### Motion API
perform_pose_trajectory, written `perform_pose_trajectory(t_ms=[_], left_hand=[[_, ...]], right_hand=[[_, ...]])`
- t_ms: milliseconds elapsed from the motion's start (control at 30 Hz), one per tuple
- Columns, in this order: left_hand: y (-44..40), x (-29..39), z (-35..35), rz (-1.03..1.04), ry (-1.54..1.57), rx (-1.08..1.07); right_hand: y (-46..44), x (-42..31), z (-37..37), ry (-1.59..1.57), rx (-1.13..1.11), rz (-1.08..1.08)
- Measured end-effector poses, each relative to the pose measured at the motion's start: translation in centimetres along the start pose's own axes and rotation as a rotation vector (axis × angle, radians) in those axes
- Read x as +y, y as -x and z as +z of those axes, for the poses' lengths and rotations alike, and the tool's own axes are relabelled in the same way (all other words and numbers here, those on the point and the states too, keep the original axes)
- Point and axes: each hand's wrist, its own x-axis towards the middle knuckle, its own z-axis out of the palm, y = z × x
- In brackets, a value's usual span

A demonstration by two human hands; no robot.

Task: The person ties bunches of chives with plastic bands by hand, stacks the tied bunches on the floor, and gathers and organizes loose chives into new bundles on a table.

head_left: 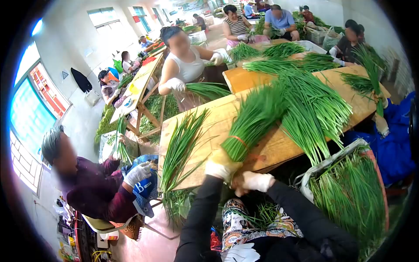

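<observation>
My left hand (221,165), in a pale glove, is wrapped around the lower end of a thick bunch of garlic chives (253,124). An orange band (238,140) circles the bunch just above the glove. The bunch tilts up and away over the wooden table, its far tips blurred. Close beside the left hand, below the table's front edge, my right hand (253,181) is gloved with fingers curled in; what they hold, if anything, is hidden. A large pile of loose chives (312,109) lies right of the bunch, and a smaller pile (181,146) lies left.
The wooden table (209,118) stretches ahead. At my right stands a lined container (307,185) filled with chives (349,196). A person in dark purple (98,187) sits at left; another in a white top (187,65) works across the table. Patterned cloth (238,220) with scraps covers my lap.
</observation>
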Motion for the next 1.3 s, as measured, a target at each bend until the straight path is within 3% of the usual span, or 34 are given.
perform_pose_trajectory(t_ms=[33, 67, 100, 167, 233, 267, 367, 433, 500, 567, 633, 667, 867, 967, 1133, 1300], left_hand=[[-1.7, -1.6, 4.2, -0.014, -0.122, 0.092], [-0.3, -0.4, 4.0, -0.041, -0.228, 0.184], [0.7, 0.3, 4.5, -0.047, -0.240, 0.219], [1.6, 1.3, 6.8, -0.116, -0.420, 0.361], [2.2, 2.7, 7.7, -0.129, -0.464, 0.346], [2.7, 3.3, 7.8, -0.150, -0.512, 0.336], [4.2, 5.0, 6.6, -0.073, -0.543, 0.160], [3.7, 4.8, 5.8, -0.070, -0.447, 0.068], [2.9, 4.0, 6.4, 0.083, -0.644, 0.376], [1.2, 3.6, 8.2, 0.054, -0.611, 0.320], [1.2, 4.1, 8.0, 0.019, -0.579, 0.525], [1.9, 4.2, 8.0, 0.007, -0.447, 0.241], [2.2, 4.1, 9.8, -0.006, -0.495, 0.306], [2.0, 3.8, 10.3, 0.000, -0.480, 0.324], [1.3, 3.3, 11.2, 0.000, -0.441, 0.363], [1.7, 3.2, 10.5, 0.033, -0.407, 0.355]], right_hand=[[2.7, -3.8, -0.1, 0.371, -0.188, 0.082], [4.1, -2.5, 0.3, 0.059, -0.134, 0.195], [5.8, -4.9, -0.7, 0.333, -0.223, 0.195], [8.9, -5.8, -2.8, 0.006, -0.003, 0.114], [8.8, -5.0, -5.0, -0.233, 0.327, -0.181], [8.7, -5.3, -5.8, -0.127, 0.558, -0.159], [7.3, -6.4, -6.6, 0.387, 0.860, -0.179], [6.0, -5.8, -7.0, 0.570, 0.840, -0.059], [5.1, -4.9, -7.2, 0.751, 0.817, 0.056], [4.2, -4.6, -7.5, 0.702, 0.826, 0.037], [3.9, -5.9, -6.9, 0.782, 0.848, -0.031], [3.6, -6.3, -6.8, 0.799, 0.849, -0.021], [1.7, -9.9, -7.1, 1.162, 0.492, 0.335], [1.4, -10.7, -7.2, 1.211, 0.387, 0.497], [0.8, -10.3, -7.2, 1.249, 0.415, 0.489], [0.9, -10.8, -9.4, 0.930, 0.264, 0.420]])
